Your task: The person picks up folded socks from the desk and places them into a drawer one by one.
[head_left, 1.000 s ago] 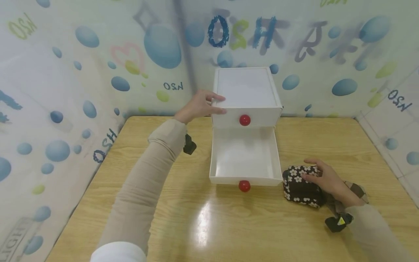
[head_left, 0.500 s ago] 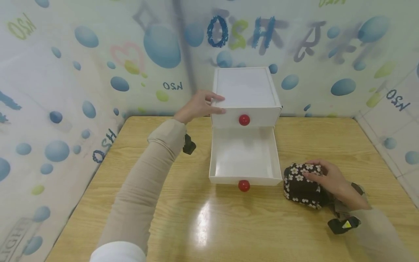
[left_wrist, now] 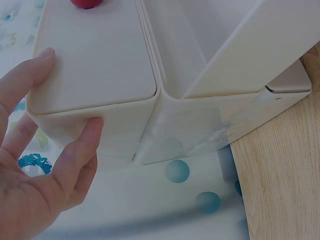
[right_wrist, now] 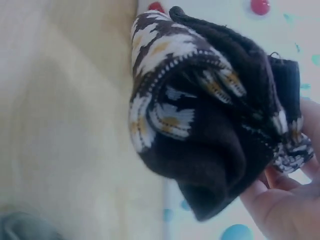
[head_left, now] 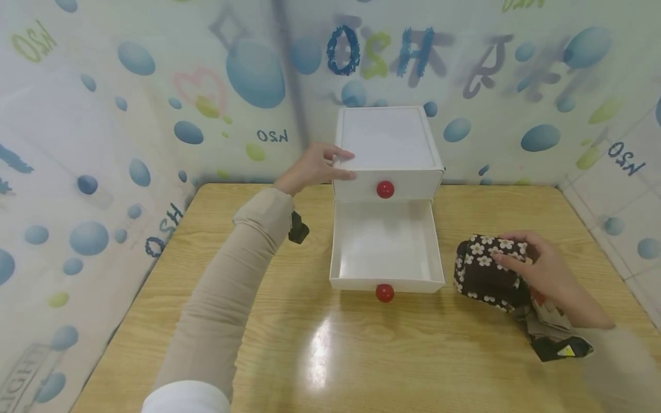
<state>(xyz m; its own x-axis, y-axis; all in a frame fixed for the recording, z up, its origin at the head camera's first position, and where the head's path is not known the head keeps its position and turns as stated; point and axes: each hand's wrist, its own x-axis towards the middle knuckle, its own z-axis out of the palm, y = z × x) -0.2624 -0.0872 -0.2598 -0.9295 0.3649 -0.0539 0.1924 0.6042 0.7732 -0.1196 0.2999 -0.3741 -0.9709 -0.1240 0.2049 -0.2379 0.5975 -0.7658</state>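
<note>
A white two-drawer storage box stands at the back of the table, its upper drawer in and its lower drawer pulled out with nothing inside. My left hand grips the box's upper left front corner, thumb on the front face and a finger on top, as the left wrist view also shows. To the right of the pulled-out drawer, my right hand pinches a folded pair of dark brown knit socks with white flowers, thumb on the near face. The other fingers are partly hidden behind the socks.
Red round knobs sit on the upper drawer and the lower one. Beneath my right wrist lies a beige and grey patterned fabric piece with some red. The wooden table meets patterned walls at the back and sides.
My right hand has taken hold of the socks, raised them and shifted them slightly right, away from the drawer. The patterned fabric below shows more. My left hand stays put.
</note>
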